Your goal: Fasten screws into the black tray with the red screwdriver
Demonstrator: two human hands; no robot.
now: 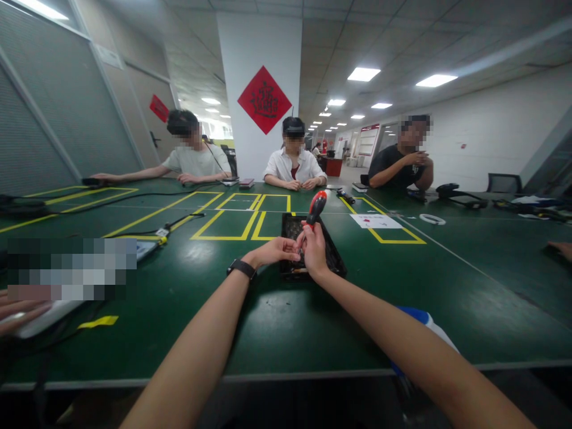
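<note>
Container first: I have one black tray on the green tabletop, in front of me, open side up. Inside lies dark, cluttered material, with a small orange-brown patch by the near wall; too small and shaded for me to name or count the pieces.

One screwdriver, handle red and black, over the tray. Long axis steep but tilted: handle end up and to the right, thin shaft running down and to the left, toward the tray's interior. I cannot tell what the tip touches.

My right hand is closed round the lower handle. My left hand, a dark watch on its wrist, has its fingers bent in beside the shaft; I cannot tell whether they grip anything.

Other counts: one white sheet with a red mark, flat to the right of the tray; one white ring farther right; three people seated across the tabletop. Yellow tape outlines mark the surface around the tray. One blue-and-white item lies partly behind my right forearm.
</note>
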